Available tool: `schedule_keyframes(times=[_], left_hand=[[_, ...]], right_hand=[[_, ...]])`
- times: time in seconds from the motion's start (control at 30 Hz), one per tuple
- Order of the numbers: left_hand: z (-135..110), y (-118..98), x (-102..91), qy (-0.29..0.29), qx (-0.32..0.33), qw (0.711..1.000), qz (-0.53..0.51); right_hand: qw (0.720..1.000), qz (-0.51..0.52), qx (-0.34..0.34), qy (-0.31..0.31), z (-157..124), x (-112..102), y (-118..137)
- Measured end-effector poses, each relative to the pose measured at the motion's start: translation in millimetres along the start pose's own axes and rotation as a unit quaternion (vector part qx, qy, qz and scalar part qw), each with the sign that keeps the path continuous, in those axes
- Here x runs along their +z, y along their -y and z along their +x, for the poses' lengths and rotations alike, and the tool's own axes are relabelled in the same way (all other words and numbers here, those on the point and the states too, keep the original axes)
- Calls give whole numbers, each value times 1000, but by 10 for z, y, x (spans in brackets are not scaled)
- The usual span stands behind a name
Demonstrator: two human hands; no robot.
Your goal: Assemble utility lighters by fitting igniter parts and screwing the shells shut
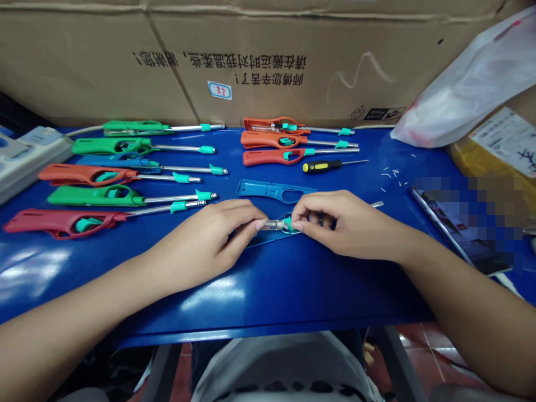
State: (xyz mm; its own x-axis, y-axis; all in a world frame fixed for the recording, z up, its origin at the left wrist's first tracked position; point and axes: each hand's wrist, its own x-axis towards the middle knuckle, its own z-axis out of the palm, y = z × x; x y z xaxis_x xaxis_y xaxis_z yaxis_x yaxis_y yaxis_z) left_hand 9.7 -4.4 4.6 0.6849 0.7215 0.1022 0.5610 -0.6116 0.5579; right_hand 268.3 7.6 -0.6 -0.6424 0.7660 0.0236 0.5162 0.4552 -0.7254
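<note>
My left hand (pixel 218 237) and my right hand (pixel 339 220) meet at the middle of the blue table (pixel 268 296). Both pinch a clear lighter insert (pixel 274 224) with a teal trigger part, held over a blue half shell (pixel 268 237) lying flat. The insert's metal tube tip (pixel 376 205) sticks out to the right past my right hand. A second blue shell half (pixel 272 191) lies just behind my hands.
Several assembled long-nose lighters, green, red and blue, lie in a row at the left (pixel 96 195). Three orange-red ones (pixel 276 148) lie at the back middle, with a yellow-black screwdriver (pixel 326 165) beside them. Small screws (pixel 393 176), a cardboard box (pixel 259 56) and a plastic bag (pixel 473 89) stand behind.
</note>
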Motion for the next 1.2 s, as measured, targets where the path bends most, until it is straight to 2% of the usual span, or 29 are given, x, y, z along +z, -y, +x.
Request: schedule_keyframes(times=[0.33,0.67,1.2], left_hand=[[-1,-9,-8,7,-9,1000,-11],[23,-5,22,18,-50,996,-76],[31,2,23,11,-50,994,-92]], right_hand=[[1000,-4,-4,5,-1,2,-5],[1000,-12,-5,-8,11,35,-7],[1000,-1,1,-10,22,95,-8]])
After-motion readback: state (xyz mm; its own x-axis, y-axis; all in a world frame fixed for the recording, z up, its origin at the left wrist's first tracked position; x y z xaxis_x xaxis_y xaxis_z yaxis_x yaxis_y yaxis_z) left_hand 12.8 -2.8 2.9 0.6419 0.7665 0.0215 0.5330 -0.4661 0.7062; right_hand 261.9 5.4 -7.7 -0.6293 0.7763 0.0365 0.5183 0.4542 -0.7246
